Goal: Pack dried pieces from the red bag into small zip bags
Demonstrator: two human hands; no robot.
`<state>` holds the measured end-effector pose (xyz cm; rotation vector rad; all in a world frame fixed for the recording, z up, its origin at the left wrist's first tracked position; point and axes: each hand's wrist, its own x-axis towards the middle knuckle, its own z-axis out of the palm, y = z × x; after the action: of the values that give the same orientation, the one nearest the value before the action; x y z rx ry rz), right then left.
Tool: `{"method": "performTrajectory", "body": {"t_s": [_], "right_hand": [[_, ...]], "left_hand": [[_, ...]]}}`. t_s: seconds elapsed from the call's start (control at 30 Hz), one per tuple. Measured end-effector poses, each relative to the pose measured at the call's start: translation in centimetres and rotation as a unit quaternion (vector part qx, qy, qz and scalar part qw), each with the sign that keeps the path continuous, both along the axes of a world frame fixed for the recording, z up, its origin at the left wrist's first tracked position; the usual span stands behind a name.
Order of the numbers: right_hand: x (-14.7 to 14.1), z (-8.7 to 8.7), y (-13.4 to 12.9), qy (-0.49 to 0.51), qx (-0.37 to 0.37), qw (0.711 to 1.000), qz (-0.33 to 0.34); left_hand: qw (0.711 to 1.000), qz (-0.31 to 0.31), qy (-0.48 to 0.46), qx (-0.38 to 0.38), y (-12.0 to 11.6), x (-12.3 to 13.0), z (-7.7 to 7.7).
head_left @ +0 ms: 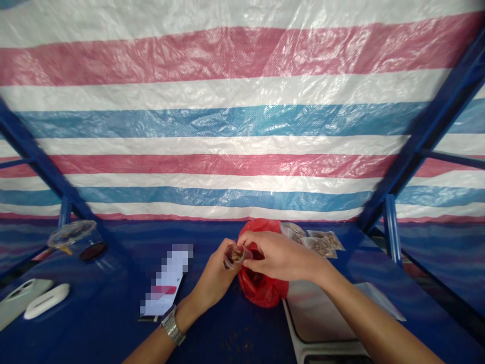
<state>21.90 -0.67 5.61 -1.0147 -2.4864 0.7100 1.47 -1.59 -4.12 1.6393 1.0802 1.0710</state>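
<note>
Clear plastic cup (229,259) of brown pieces (237,254) sits in the curled left hand (212,277) beside the red bag (263,290), best held steady against spills, the right hand (278,255) at its rim, its grip impossible to tell.

One head-worn camera looks forward and down from above, the tabletop below its centre.

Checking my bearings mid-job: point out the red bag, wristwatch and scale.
Red bag (264,294), head view, front side.
Wristwatch (173,327), head view, metal band.
Scale (317,316), head view, bare metal plate.
</note>
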Motion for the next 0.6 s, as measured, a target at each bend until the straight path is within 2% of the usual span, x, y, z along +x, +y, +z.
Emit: {"method": "performTrajectory", "body": {"t_s": [0.13, 0.27, 0.47, 0.6], "right_hand": [[-1.3, -0.8, -0.7, -0.028, 0.108, 0.994, -0.013], [-2.1, -0.8, -1.1, -0.068, 0.168, 0.983, 0.007], [-2.4, -0.9, -1.0, -0.08, 0.183, 0.98, 0.024], [-1.9, -0.4, -1.2, -0.068, 0.181, 0.981, -0.005]], "left_hand": [[0.999, 0.001, 0.028, 0.039, 0.1, -0.2, -0.4], [0.998, 0.004, 0.025, 0.055, 0.2, -0.3, -0.3], [1.0, -0.007, -0.007, 0.027, 0.0, 0.0, 0.1], [0.999, -0.009, -0.033, 0.017, 0.1, 0.0, 0.0]]}}
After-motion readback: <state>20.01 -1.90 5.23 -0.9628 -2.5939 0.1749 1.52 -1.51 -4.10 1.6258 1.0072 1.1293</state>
